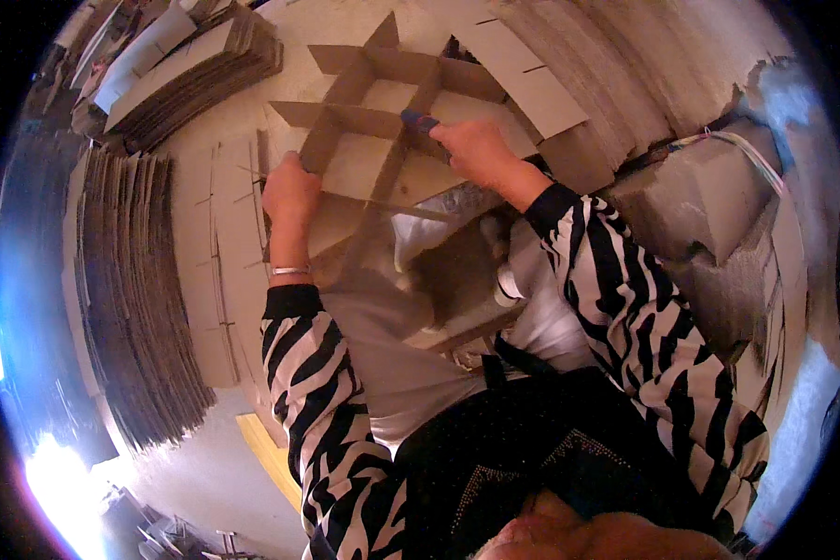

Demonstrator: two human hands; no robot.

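Note:
A cardboard divider of interlocked upright strips, forming a grid of open cells, stands in front of me on a pale surface. My left hand is closed at the grid's left side, gripping the end of a strip. Over a crossing strip on the right, my right hand is closed, its fingertips at the cardboard. Something dark blue with a bit of red shows at those fingertips; whether it is a finger covering or a held item I cannot tell. The near strips reach toward my lap.
Stacked slotted cardboard strips stand on the left, with another pile at the far left. More cardboard sheets lie at the far right. A brown carton or bag with pale straps sits at the right. A yellow bar lies lower left.

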